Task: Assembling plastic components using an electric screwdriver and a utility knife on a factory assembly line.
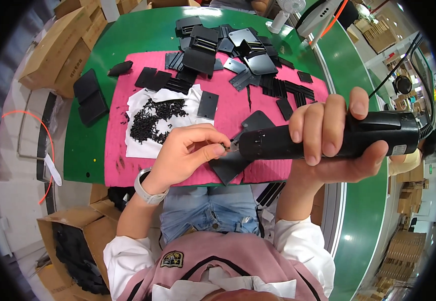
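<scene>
At the centre of the frame, right hand [336, 138] wrapped around a black electric screwdriver [328, 140] held sideways, left hand [188, 150] pinching a small screw [223, 146] at its tip – above a black plastic plate [230, 165] on the pink mat [238, 108], pile of black screws [153, 118] on white paper, upper left of centre.

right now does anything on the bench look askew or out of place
Mostly orderly. One flat black plastic plate lies off the pink mat, on the green tabletop at its left edge, and the far pile of black plates is jumbled.

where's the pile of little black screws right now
In the head view, the pile of small black screws lies on a white sheet at the pink mat's left side, just beyond the left hand.
</scene>
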`<state>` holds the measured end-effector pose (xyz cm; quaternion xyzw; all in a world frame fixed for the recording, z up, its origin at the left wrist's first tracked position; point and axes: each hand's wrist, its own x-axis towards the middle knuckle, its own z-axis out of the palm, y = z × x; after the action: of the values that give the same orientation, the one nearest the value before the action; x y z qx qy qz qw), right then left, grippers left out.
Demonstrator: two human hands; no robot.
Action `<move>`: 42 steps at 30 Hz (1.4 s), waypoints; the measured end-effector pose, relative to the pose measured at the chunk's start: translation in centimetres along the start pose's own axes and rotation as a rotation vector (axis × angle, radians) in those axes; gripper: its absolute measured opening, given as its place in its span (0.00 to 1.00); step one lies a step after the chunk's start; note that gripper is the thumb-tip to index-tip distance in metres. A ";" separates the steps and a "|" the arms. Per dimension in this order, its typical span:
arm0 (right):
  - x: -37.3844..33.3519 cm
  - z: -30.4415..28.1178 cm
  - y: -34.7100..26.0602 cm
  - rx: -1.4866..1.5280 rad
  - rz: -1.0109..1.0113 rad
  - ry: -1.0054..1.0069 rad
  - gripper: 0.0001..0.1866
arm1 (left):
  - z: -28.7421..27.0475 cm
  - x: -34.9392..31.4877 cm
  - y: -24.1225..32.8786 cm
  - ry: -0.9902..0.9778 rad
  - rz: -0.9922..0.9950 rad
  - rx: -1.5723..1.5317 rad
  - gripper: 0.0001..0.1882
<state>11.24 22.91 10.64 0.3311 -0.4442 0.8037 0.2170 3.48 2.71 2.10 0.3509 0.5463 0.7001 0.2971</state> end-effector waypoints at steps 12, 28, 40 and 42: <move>-1.2 1.2 0.3 -0.111 0.120 0.247 0.22 | 1.0 0.3 0.0 -0.004 0.268 0.497 0.04; -2.2 -2.2 0.6 -0.330 0.130 0.169 0.20 | 3.4 2.9 -3.8 0.344 0.158 0.733 0.05; -0.9 -2.4 2.6 -0.428 0.235 0.093 0.16 | 3.7 3.2 -3.5 0.320 0.077 0.598 0.04; -0.9 -2.4 2.9 -0.417 0.237 0.078 0.16 | 3.8 3.1 -3.4 0.306 0.070 0.597 0.04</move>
<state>9.21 23.43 7.47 0.1936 -0.6276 0.7266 0.2019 4.91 8.12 -0.07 0.3315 0.7532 0.5636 0.0716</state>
